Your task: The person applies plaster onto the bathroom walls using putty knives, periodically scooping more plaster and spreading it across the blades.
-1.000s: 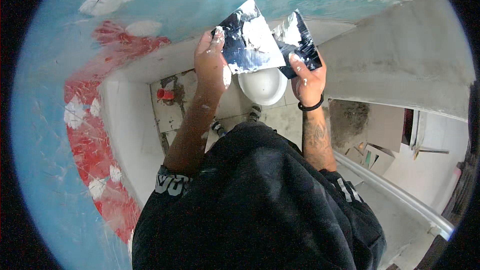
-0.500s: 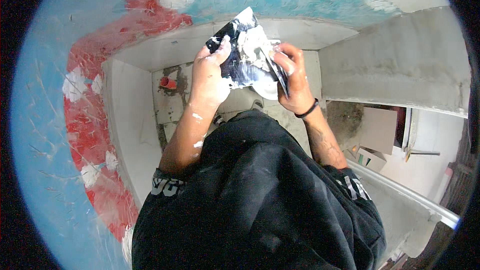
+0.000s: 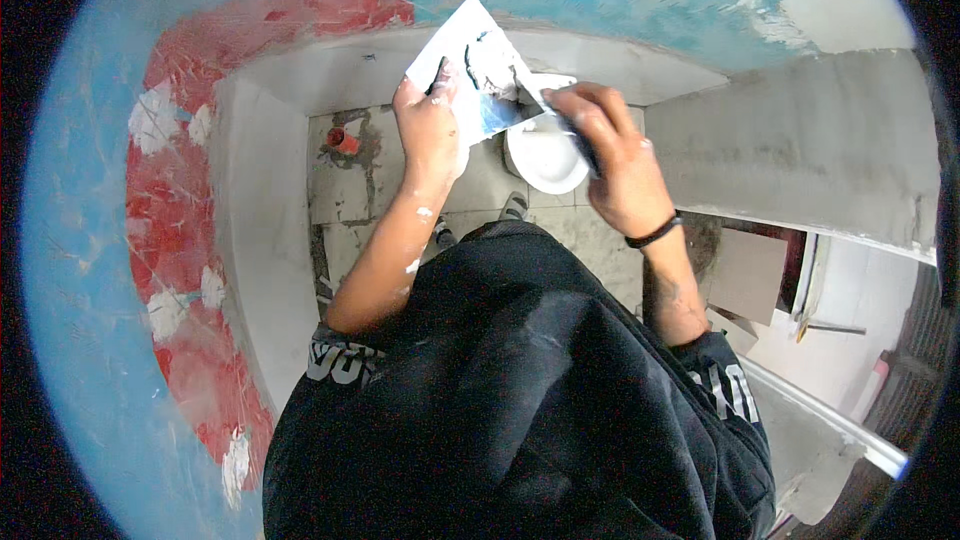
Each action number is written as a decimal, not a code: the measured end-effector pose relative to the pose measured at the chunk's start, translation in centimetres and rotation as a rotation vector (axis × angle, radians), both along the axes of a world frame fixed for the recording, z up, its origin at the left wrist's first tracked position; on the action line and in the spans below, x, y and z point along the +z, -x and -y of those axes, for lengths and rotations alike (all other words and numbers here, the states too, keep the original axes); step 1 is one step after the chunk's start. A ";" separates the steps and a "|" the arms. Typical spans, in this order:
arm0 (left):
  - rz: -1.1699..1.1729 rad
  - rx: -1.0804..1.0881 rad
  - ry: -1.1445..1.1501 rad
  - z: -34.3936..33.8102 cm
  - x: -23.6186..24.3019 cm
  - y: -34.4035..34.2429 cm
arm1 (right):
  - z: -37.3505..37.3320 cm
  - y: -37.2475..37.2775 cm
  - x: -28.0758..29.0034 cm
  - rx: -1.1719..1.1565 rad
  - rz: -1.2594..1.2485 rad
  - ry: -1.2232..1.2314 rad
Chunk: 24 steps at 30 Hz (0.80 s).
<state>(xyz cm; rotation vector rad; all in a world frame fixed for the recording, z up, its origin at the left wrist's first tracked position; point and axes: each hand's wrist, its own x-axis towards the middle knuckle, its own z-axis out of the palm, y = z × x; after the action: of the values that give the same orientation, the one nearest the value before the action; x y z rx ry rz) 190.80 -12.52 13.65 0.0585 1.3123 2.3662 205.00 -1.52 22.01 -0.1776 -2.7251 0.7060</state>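
My left hand (image 3: 430,130) grips a flat square board (image 3: 455,45), with the thumb lying across its top. White putty (image 3: 490,65) is spread over it, thickest in the middle, and a darker bluish patch shows near its lower edge. My right hand (image 3: 628,175) is closed around a putty knife (image 3: 586,148) with a dark handle, somewhat smeared by motion. The knife's blade slants along the board's right edge; whether it touches cannot be made out. White smears mark both hands and my left forearm.
Below the board stands a white bowl-shaped fixture (image 3: 552,162) on the tiled floor. A short red pipe (image 3: 343,141) lies left. The blue and red wall (image 3: 190,230) carries white patches. A grey ledge (image 3: 790,135) bounds the right, with a brown panel (image 3: 745,275) beyond.
The board has tilted and moved slightly up, its surface now whiter. My right hand with the putty knife has shifted right, from over the board's face to its edge.
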 end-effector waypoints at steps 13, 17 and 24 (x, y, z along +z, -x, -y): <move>-0.035 0.045 0.033 -1.9 -1.4 -0.8 | 1.2 1.3 -5.7 -0.021 0.137 -0.086; -0.040 0.052 0.113 -3.0 -2.3 0.0 | 0.1 1.1 -6.1 0.027 0.176 -0.046; 0.025 0.029 0.090 -4.3 -2.2 5.9 | -6.7 -1.2 -4.9 0.163 0.163 0.713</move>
<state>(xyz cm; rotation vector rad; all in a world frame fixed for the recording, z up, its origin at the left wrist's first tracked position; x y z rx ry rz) 184.89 -8.22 11.45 -0.0174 1.4144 2.3212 206.23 5.21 17.16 -0.1757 -2.5229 1.7553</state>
